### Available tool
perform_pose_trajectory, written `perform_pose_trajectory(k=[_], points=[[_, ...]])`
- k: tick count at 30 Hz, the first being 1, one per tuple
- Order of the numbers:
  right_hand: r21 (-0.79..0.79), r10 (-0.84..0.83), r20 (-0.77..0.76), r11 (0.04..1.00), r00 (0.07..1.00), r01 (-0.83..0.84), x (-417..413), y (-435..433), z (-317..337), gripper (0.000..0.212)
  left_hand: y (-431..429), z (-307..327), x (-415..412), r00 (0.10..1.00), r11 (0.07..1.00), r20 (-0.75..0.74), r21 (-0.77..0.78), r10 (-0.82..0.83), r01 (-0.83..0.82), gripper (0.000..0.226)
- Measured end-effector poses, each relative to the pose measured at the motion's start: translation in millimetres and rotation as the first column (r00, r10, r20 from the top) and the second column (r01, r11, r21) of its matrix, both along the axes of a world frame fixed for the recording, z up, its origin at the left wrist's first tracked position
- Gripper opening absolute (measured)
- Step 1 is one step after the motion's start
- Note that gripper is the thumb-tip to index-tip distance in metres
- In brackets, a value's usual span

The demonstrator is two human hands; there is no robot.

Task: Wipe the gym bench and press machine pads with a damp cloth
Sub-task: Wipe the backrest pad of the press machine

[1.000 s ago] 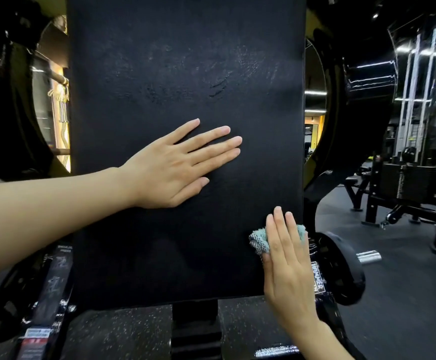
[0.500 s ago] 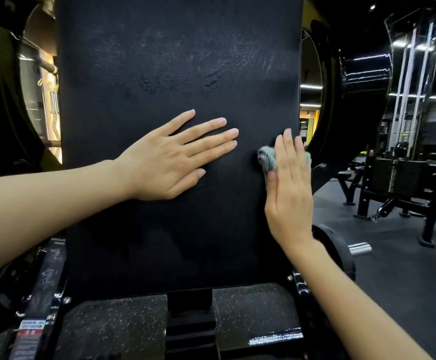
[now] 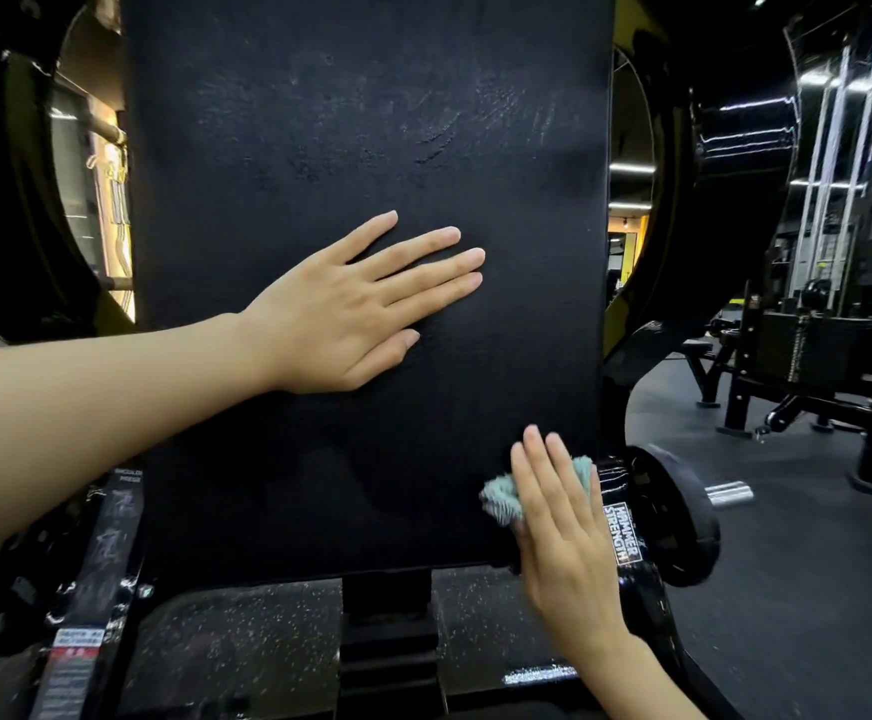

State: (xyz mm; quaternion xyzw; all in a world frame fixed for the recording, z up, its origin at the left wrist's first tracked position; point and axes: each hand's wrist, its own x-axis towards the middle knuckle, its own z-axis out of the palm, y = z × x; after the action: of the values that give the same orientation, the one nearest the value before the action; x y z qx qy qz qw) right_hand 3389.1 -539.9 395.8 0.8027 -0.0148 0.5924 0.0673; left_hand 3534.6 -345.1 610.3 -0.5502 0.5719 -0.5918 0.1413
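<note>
A large black back pad (image 3: pixel 361 148) of the press machine fills the middle of the view, with faint scuffs near its top. My left hand (image 3: pixel 350 314) lies flat on the pad's middle, fingers straight and spread. My right hand (image 3: pixel 558 517) presses a light teal cloth (image 3: pixel 501 498) against the pad's lower right corner with straight fingers. Most of the cloth is hidden under the palm; its fringe shows left and right of the fingers.
The black machine frame (image 3: pixel 626 532) with white lettering runs beside my right hand, with a weight plate (image 3: pixel 683 522) and chrome peg (image 3: pixel 730 493) further right. A central post (image 3: pixel 387 615) stands under the pad. Other gym machines (image 3: pixel 813 356) stand on the dark floor at right.
My right hand slid the cloth down along the pad's right edge, from mid-height to the lower corner. My left hand stayed flat in the same place.
</note>
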Motion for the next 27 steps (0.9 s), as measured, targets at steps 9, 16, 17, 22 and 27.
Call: perform_pose_trajectory(k=[9, 16, 17, 22, 27], points=[[0.190, -0.038, 0.185, 0.982, 0.982, 0.002, 24.1, 13.1, 103.5, 0.050, 0.2, 0.2, 0.3, 1.000, 1.000, -0.015, 0.001, -0.007, 0.007, 0.060], [0.191, -0.046, 0.102, 0.981, 0.994, 0.026, 16.8, 33.9, 29.9, 0.049, 2.0, 0.3, 1.3, 1.000, 1.000, -0.022, 0.028, -0.002, 0.002, 0.060], [0.170, -0.053, 0.081, 0.985, 0.995, 0.038, 15.2, 36.5, 18.0, 0.048, 3.6, 1.6, 2.0, 1.000, 0.999, -0.018, 0.040, -0.005, 0.006, 0.060], [0.171, -0.083, 0.056, 0.983, 0.995, 0.072, 15.4, 36.8, 1.2, 0.047, 26.1, 9.4, 14.0, 0.999, 0.980, 0.011, 0.193, -0.041, 0.039, 0.059], [0.247, -0.124, 0.140, 0.965, 0.982, 0.087, 33.1, 60.4, 5.0, 0.046, 49.2, 15.7, 28.6, 0.999, 0.961, 0.035, 0.275, -0.039, 0.028, 0.059]])
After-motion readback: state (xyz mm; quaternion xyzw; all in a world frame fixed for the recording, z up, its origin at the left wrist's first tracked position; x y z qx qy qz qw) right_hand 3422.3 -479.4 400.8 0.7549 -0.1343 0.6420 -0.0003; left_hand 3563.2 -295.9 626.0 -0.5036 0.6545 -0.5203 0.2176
